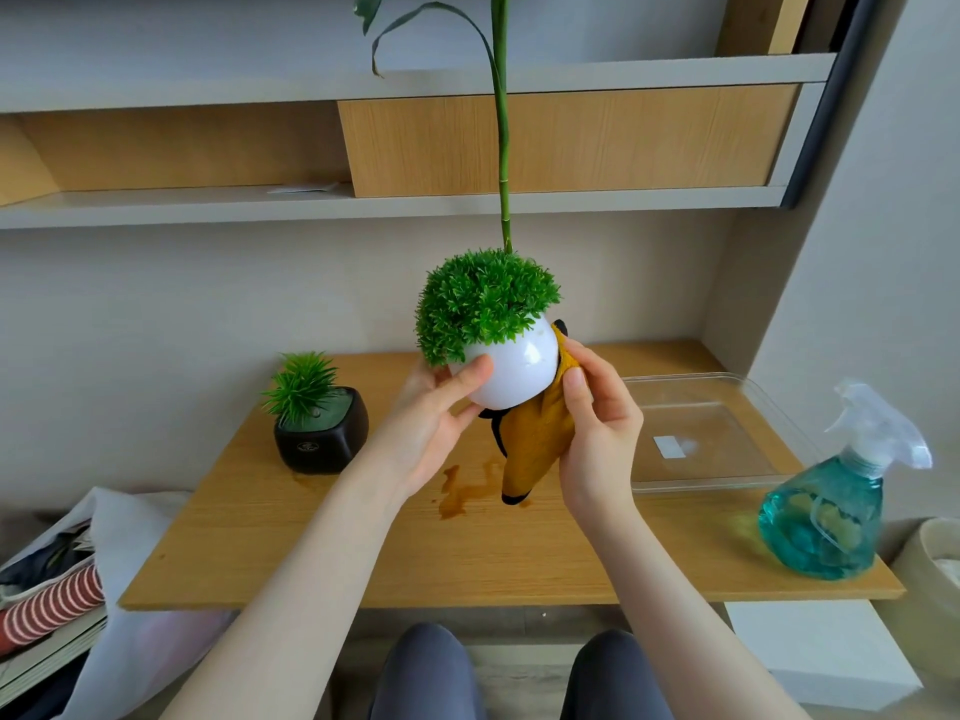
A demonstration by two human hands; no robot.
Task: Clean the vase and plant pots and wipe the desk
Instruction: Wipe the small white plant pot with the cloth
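A round white pot (511,374) with a bushy green artificial plant (483,304) is lifted above the wooden desk (322,553). My left hand (431,423) grips the pot's left side, thumb across its front. My right hand (597,423) holds a mustard-yellow cloth with black trim (530,444) against the pot's right and underside; the cloth's tail hangs down toward the desk. A black square pot (322,433) with a spiky green plant stands at the desk's left. A tall green stalk (503,148) rises behind the white pot; its vase is hidden.
A wet patch (457,491) lies on the desk under the pot. A clear plastic tray (701,433) sits at the right, and a spray bottle of blue liquid (831,506) stands at the right front corner. Shelves (363,205) run overhead. Bags and fabric (67,574) pile at the left.
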